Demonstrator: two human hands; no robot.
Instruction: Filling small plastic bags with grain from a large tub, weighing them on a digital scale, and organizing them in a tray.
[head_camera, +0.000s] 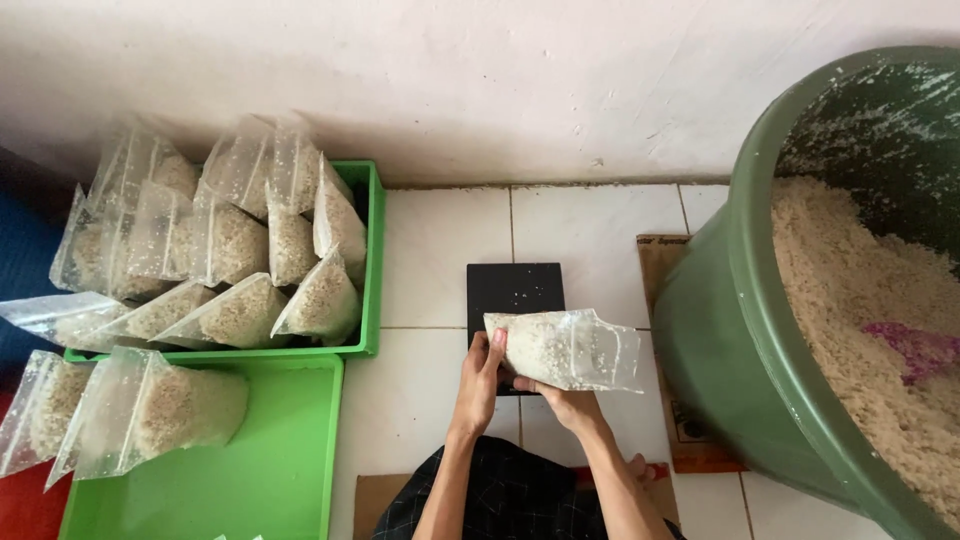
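Both hands hold one clear plastic bag (565, 348) filled with pale grain, lying sideways just above a small black square scale (514, 290) on the white tiled floor. My left hand (481, 372) grips the bag's left end. My right hand (562, 400) supports it from beneath, near the middle. The bag's open end points right, towards a large green tub (735, 330) full of the same pale grain.
A green tray (372, 250) at left is packed with several filled bags. A second green tray (270, 460) in front holds a few bags at its left edge. A pink scoop (915, 350) lies in the tub's grain. Cardboard (662, 262) sits under the tub.
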